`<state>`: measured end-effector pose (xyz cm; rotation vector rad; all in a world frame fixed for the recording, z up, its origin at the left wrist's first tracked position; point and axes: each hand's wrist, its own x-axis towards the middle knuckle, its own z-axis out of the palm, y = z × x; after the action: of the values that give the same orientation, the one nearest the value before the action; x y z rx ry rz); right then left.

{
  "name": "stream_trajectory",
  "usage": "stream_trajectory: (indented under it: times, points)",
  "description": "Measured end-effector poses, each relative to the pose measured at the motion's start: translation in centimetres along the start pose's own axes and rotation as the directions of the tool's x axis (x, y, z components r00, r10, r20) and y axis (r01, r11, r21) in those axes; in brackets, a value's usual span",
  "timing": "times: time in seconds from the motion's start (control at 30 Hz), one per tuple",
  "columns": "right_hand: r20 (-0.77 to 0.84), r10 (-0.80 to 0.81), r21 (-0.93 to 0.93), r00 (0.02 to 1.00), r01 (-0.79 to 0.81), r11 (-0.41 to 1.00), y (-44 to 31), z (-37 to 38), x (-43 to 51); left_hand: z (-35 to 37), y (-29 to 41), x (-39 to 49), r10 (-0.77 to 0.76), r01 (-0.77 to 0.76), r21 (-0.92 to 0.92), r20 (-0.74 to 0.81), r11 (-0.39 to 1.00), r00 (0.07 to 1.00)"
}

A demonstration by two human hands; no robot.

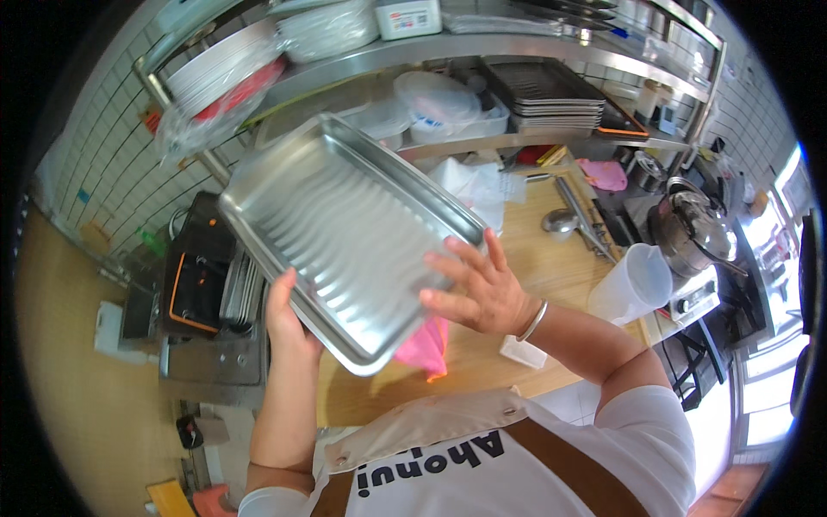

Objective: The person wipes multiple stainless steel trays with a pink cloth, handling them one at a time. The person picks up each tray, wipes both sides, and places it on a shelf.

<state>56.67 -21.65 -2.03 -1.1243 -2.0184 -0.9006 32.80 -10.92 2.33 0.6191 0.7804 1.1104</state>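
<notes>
A shallow rectangular stainless steel tray (349, 239) is held up at a tilt over a wooden work surface (471, 362). My left hand (291, 316) grips its lower left rim, the thumb on top and the other fingers hidden beneath. Over the tray's right end, my right hand (478, 284) has its fingers spread and slightly blurred; whether the fingertips touch the metal is unclear. A pink cloth (426, 349) shows partly from under the tray. Close to my right wrist lies a small white block-like object (523, 352).
A translucent measuring jug (633, 284), ladle (561, 221) and metal pot (694, 226) stand or lie to the right. Stacked dark trays (549, 97) and plastic containers (446, 110) fill the rear shelf. More trays (239, 291) rest near the sink counter (213, 362) at left.
</notes>
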Motion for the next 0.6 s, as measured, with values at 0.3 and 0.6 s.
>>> stream_trajectory:
  times: [0.3,0.6]
  points:
    - [0.076,0.12,-0.106,0.99,-0.112,0.988,9.2,-11.4,-0.4,6.4,-5.4,3.8,-0.224,0.254,0.05,0.653,0.966,0.723]
    - [0.186,0.28,-0.463,0.942,-0.167,0.871,20.7,-12.2,-1.6,-2.1,-9.5,5.5,-0.481,0.324,0.5,0.223,0.803,0.848]
